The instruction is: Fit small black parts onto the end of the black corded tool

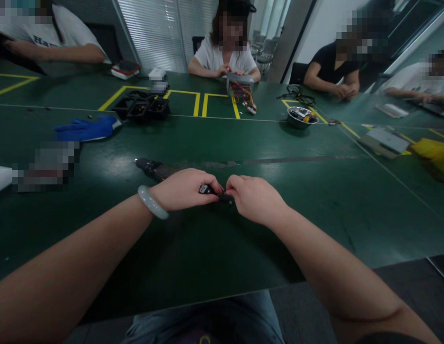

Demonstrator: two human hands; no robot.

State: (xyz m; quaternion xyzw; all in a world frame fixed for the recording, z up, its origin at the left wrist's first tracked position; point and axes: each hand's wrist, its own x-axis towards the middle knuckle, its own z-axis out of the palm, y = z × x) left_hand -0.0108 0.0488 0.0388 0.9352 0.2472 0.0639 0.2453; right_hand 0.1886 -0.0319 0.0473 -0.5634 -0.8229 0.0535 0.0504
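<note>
Both hands meet over the green table (193,248), at the middle of the view. My left hand (182,188), with a pale bangle (153,202) on the wrist, is closed on a small black piece (206,189) that carries a white mark. My right hand (259,198) pinches at a small dark part (226,198) between the two hands; whether it is joined to the black piece cannot be made out. Behind my left hand lies a dark, long rod-like thing (150,167) with a shiny tip, partly hidden by the hand.
A blue glove (88,129) and black trays (141,106) lie at left. Farther back are a grey box with coloured wires (239,86), a metal bowl of small parts (302,119) and black cables (297,94). Yellow cloth (435,153) lies far right. Several people sit across the table.
</note>
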